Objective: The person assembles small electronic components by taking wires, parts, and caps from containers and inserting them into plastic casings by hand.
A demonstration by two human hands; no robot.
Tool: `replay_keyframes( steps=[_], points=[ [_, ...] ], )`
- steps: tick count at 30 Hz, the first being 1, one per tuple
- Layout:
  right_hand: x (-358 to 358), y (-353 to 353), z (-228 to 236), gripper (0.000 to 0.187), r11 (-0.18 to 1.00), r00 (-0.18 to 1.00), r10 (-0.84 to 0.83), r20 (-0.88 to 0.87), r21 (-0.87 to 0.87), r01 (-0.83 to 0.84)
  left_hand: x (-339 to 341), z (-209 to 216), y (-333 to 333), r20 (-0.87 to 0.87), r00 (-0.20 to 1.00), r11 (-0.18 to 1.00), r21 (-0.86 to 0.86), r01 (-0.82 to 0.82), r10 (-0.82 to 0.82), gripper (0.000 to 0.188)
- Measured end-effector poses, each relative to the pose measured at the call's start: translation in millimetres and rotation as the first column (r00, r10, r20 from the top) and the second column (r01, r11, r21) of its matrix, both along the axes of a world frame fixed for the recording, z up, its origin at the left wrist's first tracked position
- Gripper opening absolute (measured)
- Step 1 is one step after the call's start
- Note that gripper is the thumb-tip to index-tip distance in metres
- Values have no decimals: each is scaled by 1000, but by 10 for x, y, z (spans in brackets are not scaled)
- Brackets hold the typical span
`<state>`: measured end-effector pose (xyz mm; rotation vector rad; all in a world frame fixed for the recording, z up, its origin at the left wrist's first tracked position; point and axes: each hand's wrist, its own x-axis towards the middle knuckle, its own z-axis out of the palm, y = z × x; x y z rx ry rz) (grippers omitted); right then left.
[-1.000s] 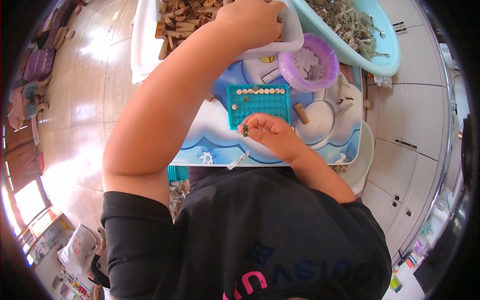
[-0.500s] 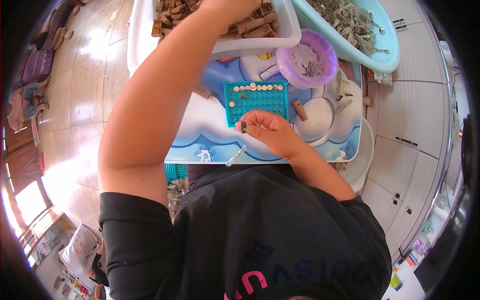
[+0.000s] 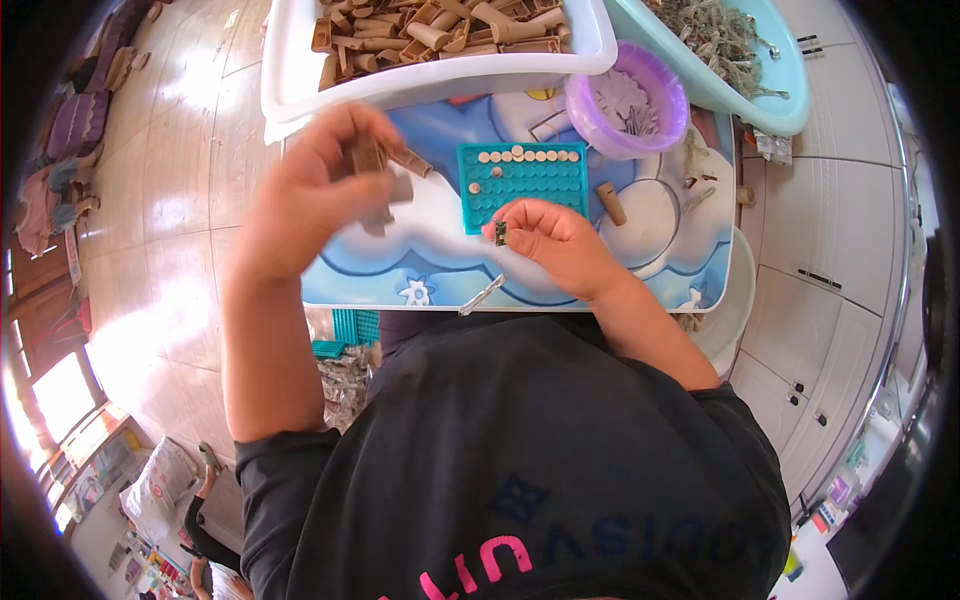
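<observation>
My left hand (image 3: 318,190), smeared by motion, is over the left part of the table, closed around brown plastic casing pieces (image 3: 368,160); how many I cannot tell. My right hand (image 3: 555,245) pinches a small green circuit board (image 3: 501,233) between thumb and fingers. Just beyond it lies a teal tray (image 3: 530,185) of round pockets, with a row of pale round discs (image 3: 518,153) along its far side and a few more lower down. One brown casing (image 3: 611,203) lies right of the tray. A thin silvery strip (image 3: 482,295) rests near the table's front edge.
Across the far side stands a white tub (image 3: 440,78) full of brown casings. A purple bowl (image 3: 672,100) of pale slips sits beside it. At the far right, a light blue basin (image 3: 790,90) holds tangled wired parts. White cabinets (image 3: 820,220) line the right.
My left hand has come back from the white tub toward me, bringing brown casing pieces. My right hand still pinches the circuit board. The whole view has shifted slightly.
</observation>
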<state>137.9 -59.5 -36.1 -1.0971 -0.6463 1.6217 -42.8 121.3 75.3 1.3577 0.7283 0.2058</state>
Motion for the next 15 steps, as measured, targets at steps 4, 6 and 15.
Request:
replay_keyframes(
  steps=[4, 6, 15],
  points=[
    [-24, 4, 23, 13, 999, 1000, -13, 14, 43, 12, -266, -667, -206, -402, 905, 726, 663, 182, 140, 33],
    [-31, 7, 54, 11, 998, 999, -21, 29, 56, 19, -224, -721, -238, -335, 924, 754, 651, 86, 184, 39],
    [-71, -20, 171, 6, 998, 999, -16, -30, 62, 18, -353, -716, -51, -124, 903, 738, 626, -251, 412, 47]
  ],
)
